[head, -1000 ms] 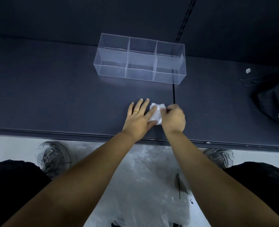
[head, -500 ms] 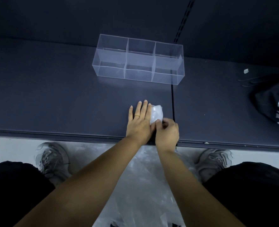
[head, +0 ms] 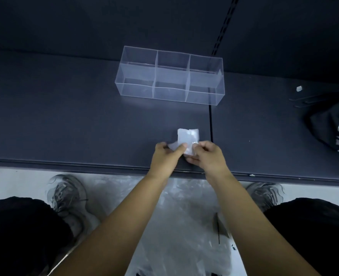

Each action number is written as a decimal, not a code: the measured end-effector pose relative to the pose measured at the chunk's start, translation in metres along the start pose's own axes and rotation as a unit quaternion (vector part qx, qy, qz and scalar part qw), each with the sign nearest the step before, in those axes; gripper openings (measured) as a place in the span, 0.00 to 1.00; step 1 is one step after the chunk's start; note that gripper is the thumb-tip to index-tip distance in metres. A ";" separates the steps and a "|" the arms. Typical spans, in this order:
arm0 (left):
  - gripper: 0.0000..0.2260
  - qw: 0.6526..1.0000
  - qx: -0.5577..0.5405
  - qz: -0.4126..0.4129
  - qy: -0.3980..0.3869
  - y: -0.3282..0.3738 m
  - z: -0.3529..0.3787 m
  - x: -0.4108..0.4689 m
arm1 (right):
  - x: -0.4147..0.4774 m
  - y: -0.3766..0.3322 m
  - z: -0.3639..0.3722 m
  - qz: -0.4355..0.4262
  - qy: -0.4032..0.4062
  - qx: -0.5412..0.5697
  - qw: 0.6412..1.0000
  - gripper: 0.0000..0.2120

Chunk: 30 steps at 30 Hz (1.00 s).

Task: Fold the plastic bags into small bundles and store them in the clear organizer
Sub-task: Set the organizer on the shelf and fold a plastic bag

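Since half a sec ago the L hand (head: 167, 156) went from lying flat on the folded bag (head: 188, 136) to curled, fingers & thumb now pinching its near-left corner. R hand (head: 208, 156) shifted a bit right, and the bag's far half now shows uncovered. Dark table (head: 65, 116) fills the upper view, w/ a seam running front to back just R of the bag. Below its front edge a heap of loose clear plastic (head: 174, 226) lies on the pale floor btwn two grey shoes (head: 69, 196). Clear organizer (head: 170, 76) sits further back on the table, apart from the bag, 3 sections across. Dark striped fabric item (head: 333, 126) at far R edge. R hand fingers curled, pinching the bag's near-right edge. Bag is a small whitish square on the table near the front edge. Tiny white scrap (head: 299, 88) far R, toward the back
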<state>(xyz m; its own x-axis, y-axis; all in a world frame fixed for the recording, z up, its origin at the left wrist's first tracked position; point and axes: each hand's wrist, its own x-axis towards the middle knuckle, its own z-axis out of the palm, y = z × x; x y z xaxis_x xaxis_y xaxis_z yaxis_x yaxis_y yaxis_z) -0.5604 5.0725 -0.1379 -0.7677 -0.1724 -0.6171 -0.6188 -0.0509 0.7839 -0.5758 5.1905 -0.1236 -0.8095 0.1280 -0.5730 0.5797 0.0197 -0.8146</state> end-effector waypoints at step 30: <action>0.17 0.868 0.297 0.367 0.154 0.103 -0.020 0.088 | 0.151 -0.157 -0.018 -0.141 0.092 -0.038 0.985 0.07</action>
<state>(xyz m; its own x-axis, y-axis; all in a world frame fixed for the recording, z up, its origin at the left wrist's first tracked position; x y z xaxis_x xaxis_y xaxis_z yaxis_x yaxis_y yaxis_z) -0.6886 5.0319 -0.1099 -0.9671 -0.2037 0.1524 -0.0294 0.6847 0.7283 -0.7876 5.2250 -0.0810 -0.9127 0.2841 -0.2936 0.3455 0.1530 -0.9259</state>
